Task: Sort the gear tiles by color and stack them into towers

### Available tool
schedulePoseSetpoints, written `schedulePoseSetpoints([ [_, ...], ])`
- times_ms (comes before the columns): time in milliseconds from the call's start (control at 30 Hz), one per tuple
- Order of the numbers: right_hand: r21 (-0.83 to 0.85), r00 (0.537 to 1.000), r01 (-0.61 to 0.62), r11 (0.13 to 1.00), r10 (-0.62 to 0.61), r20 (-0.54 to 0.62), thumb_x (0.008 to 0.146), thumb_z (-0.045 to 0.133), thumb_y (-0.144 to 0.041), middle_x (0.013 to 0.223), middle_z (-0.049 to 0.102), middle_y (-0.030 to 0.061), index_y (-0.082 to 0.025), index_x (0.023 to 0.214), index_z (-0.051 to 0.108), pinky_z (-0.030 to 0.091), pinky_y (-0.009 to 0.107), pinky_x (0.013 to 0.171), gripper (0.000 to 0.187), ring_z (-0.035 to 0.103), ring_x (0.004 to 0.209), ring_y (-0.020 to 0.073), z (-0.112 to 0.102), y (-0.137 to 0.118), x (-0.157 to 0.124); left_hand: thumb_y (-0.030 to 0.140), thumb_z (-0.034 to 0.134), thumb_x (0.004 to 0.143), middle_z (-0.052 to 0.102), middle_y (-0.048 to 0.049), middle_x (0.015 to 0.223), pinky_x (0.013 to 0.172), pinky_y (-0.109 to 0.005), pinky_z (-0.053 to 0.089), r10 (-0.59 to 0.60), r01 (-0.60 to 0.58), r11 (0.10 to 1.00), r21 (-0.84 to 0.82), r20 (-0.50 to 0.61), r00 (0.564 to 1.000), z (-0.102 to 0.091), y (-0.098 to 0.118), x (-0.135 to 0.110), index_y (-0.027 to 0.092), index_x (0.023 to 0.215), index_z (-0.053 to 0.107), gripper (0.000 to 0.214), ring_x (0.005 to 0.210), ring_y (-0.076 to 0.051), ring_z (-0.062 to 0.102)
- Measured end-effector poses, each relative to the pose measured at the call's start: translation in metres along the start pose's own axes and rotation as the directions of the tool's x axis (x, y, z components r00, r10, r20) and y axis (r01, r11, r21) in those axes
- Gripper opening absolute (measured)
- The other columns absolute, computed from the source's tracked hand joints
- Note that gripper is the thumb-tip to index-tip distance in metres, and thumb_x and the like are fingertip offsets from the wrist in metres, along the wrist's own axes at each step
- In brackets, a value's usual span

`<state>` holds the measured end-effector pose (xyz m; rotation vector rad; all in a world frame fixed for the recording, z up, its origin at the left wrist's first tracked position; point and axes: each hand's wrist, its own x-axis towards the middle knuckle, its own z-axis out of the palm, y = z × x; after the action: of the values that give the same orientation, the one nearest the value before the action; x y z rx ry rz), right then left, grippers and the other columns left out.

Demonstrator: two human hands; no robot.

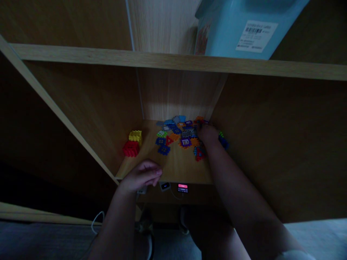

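A heap of small coloured interlocking plastic tiles [179, 134] lies at the back of a wooden shelf compartment [176, 164]. My right hand [208, 135] reaches deep into the compartment and rests on the right side of the heap; its fingers are hidden in the dim light. My left hand [143, 175] hovers over the shelf's front edge, fingers curled loosely with nothing seen in them. A yellow block of joined tiles [135, 136] sits on a red block of joined tiles [131, 148] at the left of the shelf.
A light blue plastic bin [244, 27] with a barcode label stands on the shelf above. Two small devices with lit screens [182, 188] and a white cable [96, 220] lie below the shelf's front edge. Wooden side panels close in the compartment.
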<state>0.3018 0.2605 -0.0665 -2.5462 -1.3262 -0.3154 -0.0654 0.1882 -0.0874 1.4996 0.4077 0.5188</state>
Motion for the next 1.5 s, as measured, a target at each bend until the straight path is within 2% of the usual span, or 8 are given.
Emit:
schedulePoseSetpoints([
  [100,0.006,0.999,0.002,1.0,-0.003,0.046,0.109,0.038,-0.052,0.133,0.07,0.0253,-0.011,0.135,0.071,0.047,0.057,0.111,0.059,0.067,0.126,0.0399,0.0,-0.002,0.002,0.066,0.072,0.092,0.042,0.0046,0.047,0.045,-0.027,0.014,0.008,-0.008,1.0,-0.011,0.004,1.0,0.0,-0.001,0.0,0.016,0.057,0.058,0.063,0.042,-0.007,0.027],
  [267,-0.019,0.992,-0.034,0.999,0.036,0.12,0.109,0.039,-0.05,0.131,0.072,0.0254,-0.009,0.127,0.075,0.045,0.056,0.113,0.057,0.066,0.129,0.039,-0.001,-0.003,0.006,0.064,0.072,0.092,0.044,0.0038,0.047,0.044,-0.026,0.014,0.014,-0.014,1.0,-0.02,-0.004,1.0,-0.001,-0.001,0.0,0.015,0.059,0.06,0.061,0.042,-0.007,0.028],
  [733,-0.018,1.0,0.008,1.0,-0.008,-0.003,0.108,0.042,-0.036,0.127,0.071,0.026,-0.01,0.119,0.077,0.054,0.049,0.103,0.045,0.072,0.117,0.0356,0.006,0.004,0.004,0.066,0.071,0.092,0.041,0.0046,0.046,0.045,-0.026,0.014,0.001,-0.001,1.0,-0.003,0.005,1.0,-0.003,-0.003,0.001,0.015,0.057,0.06,0.063,0.042,-0.007,0.027],
  [933,0.008,1.0,0.005,1.0,-0.006,0.024,0.106,0.043,-0.031,0.134,0.068,0.027,-0.008,0.125,0.073,0.051,0.046,0.107,0.042,0.07,0.12,0.0342,0.002,0.005,0.005,0.068,0.071,0.091,0.043,0.0039,0.047,0.045,-0.027,0.015,-0.021,0.021,1.0,0.005,-0.017,1.0,-0.003,-0.004,0.001,0.016,0.058,0.058,0.062,0.042,-0.007,0.028],
  [1033,0.011,0.998,0.047,0.999,-0.046,-0.031,0.104,0.043,-0.027,0.134,0.067,0.0294,-0.003,0.13,0.068,0.045,0.047,0.114,0.044,0.067,0.124,0.035,-0.002,0.004,0.005,0.069,0.071,0.09,0.042,0.004,0.047,0.046,-0.028,0.014,-0.023,0.023,1.0,0.013,-0.018,1.0,-0.003,-0.005,0.001,0.016,0.058,0.058,0.063,0.043,-0.008,0.027],
  [1200,0.052,0.992,0.072,0.996,-0.066,-0.107,0.102,0.039,-0.017,0.133,0.068,0.0291,-0.002,0.135,0.063,0.047,0.041,0.107,0.043,0.067,0.122,0.0338,-0.006,0.005,0.004,0.07,0.069,0.092,0.039,0.0043,0.047,0.047,-0.028,0.014,-0.019,0.019,0.999,0.028,0.001,1.0,-0.003,-0.003,0.001,0.016,0.058,0.058,0.064,0.043,-0.008,0.027],
  [1333,-0.009,0.998,0.039,0.999,-0.04,-0.04,0.104,0.039,-0.022,0.12,0.073,0.0291,-0.002,0.128,0.066,0.045,0.049,0.11,0.041,0.071,0.118,0.0366,-0.002,0.005,0.003,0.068,0.071,0.091,0.04,0.0045,0.047,0.046,-0.027,0.013,-0.012,0.012,1.0,0.013,-0.01,1.0,0.0,0.001,0.001,0.016,0.057,0.057,0.063,0.042,-0.007,0.026],
  [1500,0.0,0.997,0.053,0.999,-0.052,0.062,0.108,0.035,-0.03,0.121,0.075,0.0248,-0.01,0.136,0.064,0.038,0.06,0.117,0.045,0.071,0.123,0.0378,0.004,0.004,0.005,0.066,0.072,0.09,0.043,0.0037,0.047,0.045,-0.027,0.014,-0.013,0.013,1.0,0.005,-0.02,1.0,0.002,0.002,0.001,0.016,0.057,0.057,0.062,0.042,-0.007,0.028],
])
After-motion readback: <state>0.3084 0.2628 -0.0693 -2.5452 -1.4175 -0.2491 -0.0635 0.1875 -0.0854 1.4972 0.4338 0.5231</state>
